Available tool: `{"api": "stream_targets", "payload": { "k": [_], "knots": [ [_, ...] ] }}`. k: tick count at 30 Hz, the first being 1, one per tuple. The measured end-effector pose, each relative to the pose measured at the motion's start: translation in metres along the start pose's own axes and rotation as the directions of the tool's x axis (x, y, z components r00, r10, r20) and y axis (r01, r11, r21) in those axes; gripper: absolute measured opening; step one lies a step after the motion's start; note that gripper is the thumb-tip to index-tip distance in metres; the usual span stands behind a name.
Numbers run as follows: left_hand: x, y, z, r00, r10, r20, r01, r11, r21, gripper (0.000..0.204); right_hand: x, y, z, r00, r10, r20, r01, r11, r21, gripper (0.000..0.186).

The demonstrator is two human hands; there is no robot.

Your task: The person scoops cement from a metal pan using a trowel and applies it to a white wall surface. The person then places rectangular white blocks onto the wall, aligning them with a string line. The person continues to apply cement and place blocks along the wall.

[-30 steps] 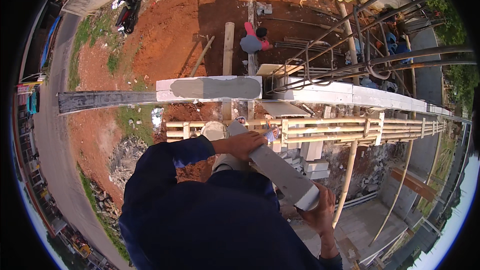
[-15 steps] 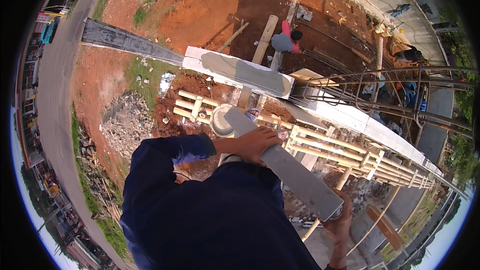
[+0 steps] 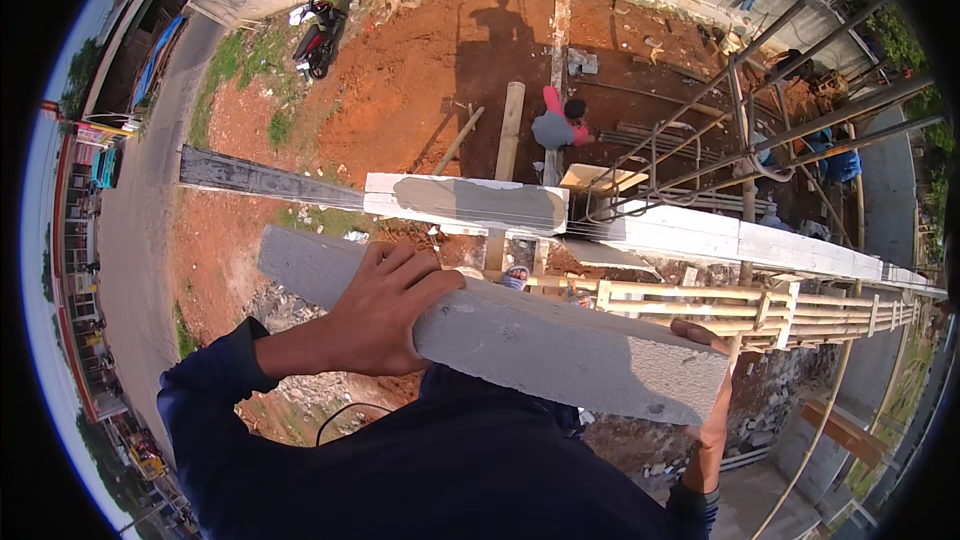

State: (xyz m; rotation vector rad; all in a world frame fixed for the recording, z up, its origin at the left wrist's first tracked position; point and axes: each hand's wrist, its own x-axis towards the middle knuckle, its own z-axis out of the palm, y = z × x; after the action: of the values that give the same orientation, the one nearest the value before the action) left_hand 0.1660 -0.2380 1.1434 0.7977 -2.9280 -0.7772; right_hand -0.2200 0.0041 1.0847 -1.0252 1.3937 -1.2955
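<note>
A long grey concrete block [image 3: 560, 350] is held up in front of my chest, tilted down to the right. My left hand [image 3: 368, 315] clasps its upper edge left of the middle, fingers over the top. My right hand [image 3: 714, 424] grips the block's right end; part of it is hidden behind the block. Beyond the block runs a wall of white blocks [image 3: 690, 228]. A patch of wet grey mortar [image 3: 485, 202] lies on the wall top straight ahead, with thin strings stretched along it.
Bamboo scaffolding [image 3: 700, 305] stands at right on my side of the wall. Bent steel bars [image 3: 740, 130] jut over the wall at right. A co-worker [image 3: 560, 127] crouches on red soil below, beside a wooden post [image 3: 510, 130]. A motorbike [image 3: 318, 35] is parked far left.
The block has risen toward me and swung closer to level, its left end moving left and up. My hands moved with it, still gripping. The bucket below is now hidden. My view has tilted up.
</note>
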Motion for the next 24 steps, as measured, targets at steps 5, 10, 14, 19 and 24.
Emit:
{"api": "stream_targets", "payload": {
  "k": [5, 10, 14, 19, 24],
  "knots": [
    [0.016, 0.007, -0.08, 0.99, -0.023, -0.136, 0.042, 0.99, 0.134, 0.086, 0.013, 0.013, -0.013, 0.987, 0.016, -0.161, -0.046, 0.982, -0.182, 0.101],
    [0.021, -0.007, -0.112, 0.969, -0.074, -0.236, 0.142, 0.948, 0.286, 0.085, 0.026, 0.063, -0.006, 0.991, -0.009, -0.131, -0.001, 0.997, -0.08, 0.083],
    [0.053, -0.057, -0.103, 0.971, -0.066, -0.228, 0.128, 0.954, 0.271, 0.083, 0.003, 0.112, -0.004, 0.966, 0.119, -0.231, -0.183, 0.943, -0.279, 0.073],
    [0.096, -0.114, -0.062, 0.974, -0.144, -0.176, 0.178, 0.964, 0.197, 0.078, -0.07, 0.228, -0.001, 0.88, 0.377, -0.289, -0.467, 0.793, -0.39, 0.067],
    [0.131, -0.169, 0.003, 0.979, -0.165, -0.119, 0.187, 0.959, 0.21, 0.081, -0.189, 0.328, -0.001, 0.711, 0.621, -0.33, -0.698, 0.566, -0.439, 0.068]
  ]
}}
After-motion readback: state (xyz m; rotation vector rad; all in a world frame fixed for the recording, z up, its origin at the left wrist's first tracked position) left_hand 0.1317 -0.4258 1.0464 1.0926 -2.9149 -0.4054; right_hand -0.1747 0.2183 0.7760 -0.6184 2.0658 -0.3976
